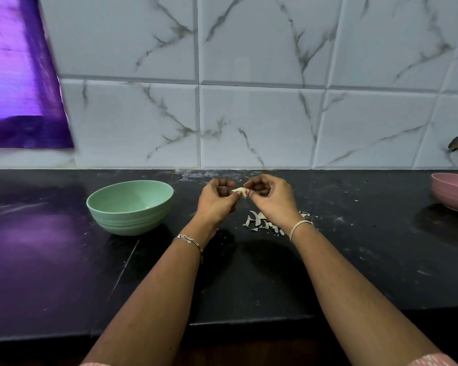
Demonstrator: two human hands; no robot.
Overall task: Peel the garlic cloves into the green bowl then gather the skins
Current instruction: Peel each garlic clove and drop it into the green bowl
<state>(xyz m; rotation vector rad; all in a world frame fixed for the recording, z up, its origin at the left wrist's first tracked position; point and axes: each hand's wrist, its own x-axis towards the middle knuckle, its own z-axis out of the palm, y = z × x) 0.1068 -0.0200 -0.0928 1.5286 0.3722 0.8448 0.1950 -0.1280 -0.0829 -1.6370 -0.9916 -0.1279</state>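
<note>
**Clove (239, 192) pinched above the counter (249, 273), green bowl (130, 219) off to one side**

Nearest me, both forearms reach out over the front edge of the black counter. Just past the wrists lie the skins (262, 223), a loose pale scatter, part of it tucked under the right wrist. They look paper-light, so I'd guess a dragged wrist or a quick sweep of the arm would fan them wider and make the gathering slower.

Above and a little beyond the scatter, the left hand (218, 200) and right hand (270, 198) meet. The fingertips of each pinch the same small clove, held in the air between them.

That spot is what worries me. The clove hangs over the counter, not over the green bowl, which stands well to the left. A bared clove tends to be slick, and a hard tug on a stubborn strip could squirt it out of the pinch. It would then land in the grit and skins below, or roll away.

A pale bit sits inside the green bowl (likely a peeled clove, too small to be sure). Farther right, at the edge of view, a pink bowl (451, 198) stands well apart, with the tiled wall behind it all.
</note>
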